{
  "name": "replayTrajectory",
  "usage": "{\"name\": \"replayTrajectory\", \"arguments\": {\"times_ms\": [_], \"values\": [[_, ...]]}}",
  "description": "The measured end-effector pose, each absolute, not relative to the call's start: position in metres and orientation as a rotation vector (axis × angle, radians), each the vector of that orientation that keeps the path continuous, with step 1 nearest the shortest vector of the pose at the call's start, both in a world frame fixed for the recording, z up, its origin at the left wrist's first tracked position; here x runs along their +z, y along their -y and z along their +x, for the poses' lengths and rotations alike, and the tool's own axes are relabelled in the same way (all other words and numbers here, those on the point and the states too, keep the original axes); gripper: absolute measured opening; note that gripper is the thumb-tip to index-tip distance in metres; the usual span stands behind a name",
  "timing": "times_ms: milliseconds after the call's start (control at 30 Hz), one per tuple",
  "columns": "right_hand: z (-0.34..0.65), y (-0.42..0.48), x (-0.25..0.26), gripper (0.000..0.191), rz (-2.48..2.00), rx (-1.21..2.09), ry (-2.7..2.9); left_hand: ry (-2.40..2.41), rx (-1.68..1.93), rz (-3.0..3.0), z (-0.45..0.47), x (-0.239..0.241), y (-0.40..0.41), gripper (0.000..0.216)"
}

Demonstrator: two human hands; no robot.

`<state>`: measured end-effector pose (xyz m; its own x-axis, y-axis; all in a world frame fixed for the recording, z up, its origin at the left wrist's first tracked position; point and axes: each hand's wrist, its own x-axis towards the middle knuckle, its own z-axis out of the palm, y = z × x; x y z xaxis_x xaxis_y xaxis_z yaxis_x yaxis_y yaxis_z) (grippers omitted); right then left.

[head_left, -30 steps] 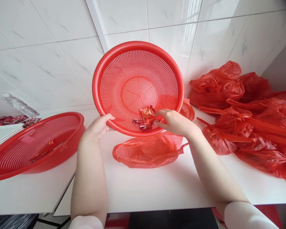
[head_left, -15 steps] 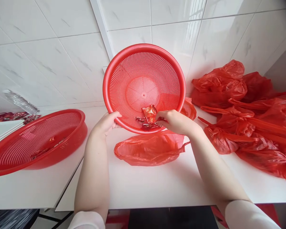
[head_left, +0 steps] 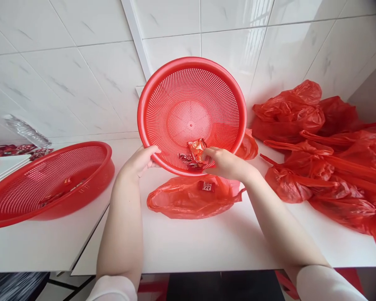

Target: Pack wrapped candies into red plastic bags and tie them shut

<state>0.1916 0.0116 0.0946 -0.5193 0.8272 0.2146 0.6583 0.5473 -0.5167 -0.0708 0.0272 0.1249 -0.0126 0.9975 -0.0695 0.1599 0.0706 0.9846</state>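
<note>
My left hand [head_left: 140, 161] grips the lower left rim of a red perforated basket [head_left: 191, 113], which is tilted up toward me. A few red wrapped candies [head_left: 194, 152] lie at the basket's low edge, and my right hand [head_left: 223, 162] has its fingers curled on them. A small red candy [head_left: 208, 186] lies on the red plastic bag [head_left: 191, 196] that sits flat on the white table [head_left: 207, 242] just under the basket.
A second red basket [head_left: 47, 184] with a few candies stands at the left. A heap of red plastic bags [head_left: 326, 146] fills the right side. A clear plastic bottle [head_left: 23, 131] lies at the far left by the tiled wall.
The basket has shifted slightly right and my left hand followed. One small red candy has dropped out of the basket onto the bag below.
</note>
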Motion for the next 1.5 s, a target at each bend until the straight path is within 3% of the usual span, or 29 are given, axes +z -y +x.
{"name": "replayTrajectory", "arguments": {"times_ms": [100,300,500,767,967,1267,1400,1500], "values": [[0.184,-0.012,0.09,0.041,-1.186,0.587,2.351,-1.332,1.076,1.272,-0.069,0.126,-0.026,0.034],[0.172,-0.019,0.082,0.031,-1.205,0.596,2.392,-1.289,1.036,1.302,-0.068,0.127,-0.023,0.033],[0.18,-0.029,0.084,0.016,-1.352,0.466,2.033,-1.297,0.981,1.278,-0.069,0.123,-0.027,0.028],[0.2,-0.036,0.088,0.035,-1.246,0.783,1.817,-1.293,1.047,1.245,-0.07,0.122,-0.03,0.031],[0.211,-0.028,0.1,0.022,-1.232,0.778,1.917,-1.368,1.074,1.226,-0.071,0.125,-0.029,0.029],[0.212,-0.015,0.105,0.02,-1.184,0.908,2.416,-1.362,1.089,1.224,-0.073,0.126,-0.028,0.026],[0.204,-0.021,0.095,0.032,-1.291,0.654,2.265,-1.37,1.081,1.241,-0.072,0.128,-0.025,0.022],[0.202,-0.025,0.09,0.057,-1.207,0.54,2.379,-1.331,1.054,1.249,-0.072,0.128,-0.025,0.024]]}}
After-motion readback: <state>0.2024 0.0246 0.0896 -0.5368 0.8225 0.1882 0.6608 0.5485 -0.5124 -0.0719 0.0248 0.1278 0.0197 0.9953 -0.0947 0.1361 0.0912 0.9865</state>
